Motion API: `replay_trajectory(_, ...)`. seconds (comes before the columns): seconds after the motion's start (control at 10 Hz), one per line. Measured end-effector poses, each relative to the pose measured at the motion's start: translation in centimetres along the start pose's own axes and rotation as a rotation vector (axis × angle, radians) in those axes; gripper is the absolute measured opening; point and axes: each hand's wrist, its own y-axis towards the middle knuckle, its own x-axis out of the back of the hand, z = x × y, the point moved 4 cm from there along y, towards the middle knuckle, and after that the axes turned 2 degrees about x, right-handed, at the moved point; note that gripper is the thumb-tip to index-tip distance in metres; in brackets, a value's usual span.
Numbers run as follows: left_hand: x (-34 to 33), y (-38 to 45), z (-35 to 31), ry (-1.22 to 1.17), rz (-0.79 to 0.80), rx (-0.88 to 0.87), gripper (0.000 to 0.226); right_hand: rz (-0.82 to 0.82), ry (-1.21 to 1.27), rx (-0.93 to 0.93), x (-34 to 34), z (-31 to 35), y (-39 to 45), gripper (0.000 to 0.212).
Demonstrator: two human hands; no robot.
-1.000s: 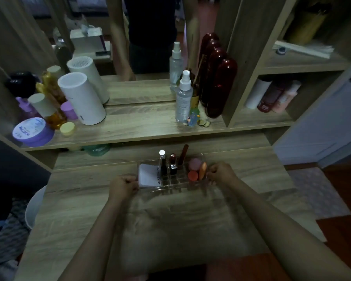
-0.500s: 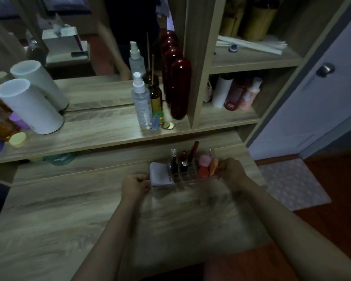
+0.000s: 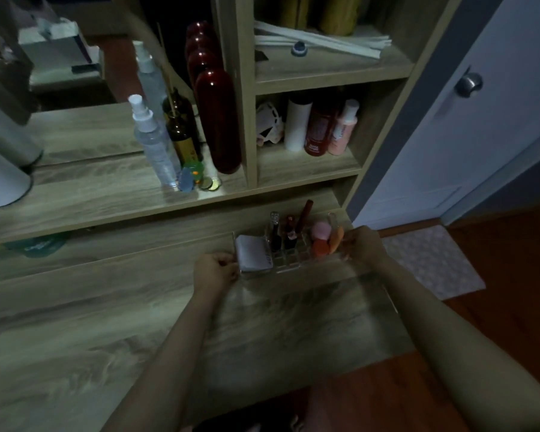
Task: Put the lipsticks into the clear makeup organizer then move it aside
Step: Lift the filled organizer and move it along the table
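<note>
Home dressing area: wooden vanity table (image 3: 75, 322); mirror (image 3: 85, 73) at 11 o'clock; cosmetic bottles (image 3: 321, 126) shelved at 12 o'clock.

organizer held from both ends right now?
Yes, the left hand grips the left end of the clear organizer and the right hand grips its right end.

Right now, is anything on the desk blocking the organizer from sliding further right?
Nothing visible does. The clear organizer, held at its ends by the left hand and right hand, is already near the desk's right edge.
</note>
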Motion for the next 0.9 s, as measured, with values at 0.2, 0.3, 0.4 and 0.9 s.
replay_trajectory(0.2,-1.0,-0.2,-0.7,0.067,-0.006,-0.033,0.017,-0.002,0.014,-0.034,0.6,-1.5,0.5,0.021)
replay_trajectory(0.3,-1.2,-0.3,-0.7,0.077,-0.008,-0.042,0.015,0.000,0.012,-0.051,0.6,-1.5,0.7,0.023)
replay_trajectory(0.4,-1.3,-0.5,-0.7,0.091,-0.018,-0.030,0.015,-0.013,0.003,-0.063,0.6,-1.6,0.8,0.024)
replay_trajectory(0.9,0.1,-4.4,-1.4,0.205,0.012,-0.025,0.030,0.074,0.098,-0.085,1.8,-2.6,-3.6,0.026)
